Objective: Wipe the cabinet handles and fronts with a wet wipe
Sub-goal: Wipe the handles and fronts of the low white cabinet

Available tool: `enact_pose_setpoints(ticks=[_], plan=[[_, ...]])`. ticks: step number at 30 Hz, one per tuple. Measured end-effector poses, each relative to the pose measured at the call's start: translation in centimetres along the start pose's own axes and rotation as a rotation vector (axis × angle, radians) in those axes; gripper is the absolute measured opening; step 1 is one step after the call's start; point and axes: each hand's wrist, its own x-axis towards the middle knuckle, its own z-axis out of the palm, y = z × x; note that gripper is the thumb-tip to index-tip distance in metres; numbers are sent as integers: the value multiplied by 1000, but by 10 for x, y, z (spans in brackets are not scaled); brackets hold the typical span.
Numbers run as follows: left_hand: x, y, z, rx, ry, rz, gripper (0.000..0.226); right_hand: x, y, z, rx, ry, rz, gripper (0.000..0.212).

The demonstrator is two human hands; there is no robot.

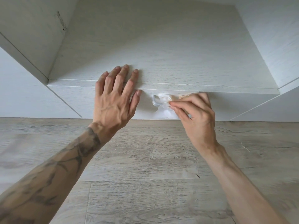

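Head view: the left hand (113, 97) lies flat and open on the pale wood-grain cabinet (161, 54), likely bracing it. The right hand (195, 113) pinches the crumpled white wet wipe (163, 102) around the small silver metal handle (156, 101) on the front, so the cloth wraps the bar.

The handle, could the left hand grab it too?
Probably yes. The left hand lies flat on the cabinet edge, beside the handle. Only its left end is bare; the wipe and right hand cover the rest.
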Motion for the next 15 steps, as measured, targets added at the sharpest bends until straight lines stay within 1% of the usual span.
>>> enact_pose_setpoints(ticks=[2,6,11,15], plan=[[-1,1,0,-1,2,0,57,1,-8,7,-3,27,15,8],[0,1,0,1,2,5,57,7,-18,20,22,-8,-37,10],[0,0,-2,5,-13,4,59,-1,-15,16,-25,36,33,10],[1,1,-3,13,1,7,57,8,-23,28,-12,12,-6,9]])
